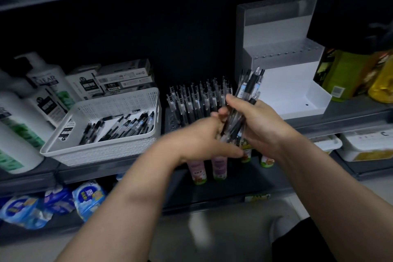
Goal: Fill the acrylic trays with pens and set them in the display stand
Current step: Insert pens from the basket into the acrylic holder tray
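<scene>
While the white display stand (282, 83) sits at the right end of the shelf (340, 117) and the clear tray (171, 120) of upright pens (197, 98) stands at its middle, the right hand (259, 125) grips a loose bundle of pens (248, 85) over the front edge, and a slackened hold would likely spill some onto the bottles (219, 168) below. The left hand (197, 140) meets the bundle's lower part, but blur hides whether its fingers (215, 115) pinch a pen; both hands cover the tray's right front corner.

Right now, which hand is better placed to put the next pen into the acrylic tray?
Probably left. The right hand grips the pen bundle; the left hand touches its lower part and sits just before the acrylic tray.
</scene>
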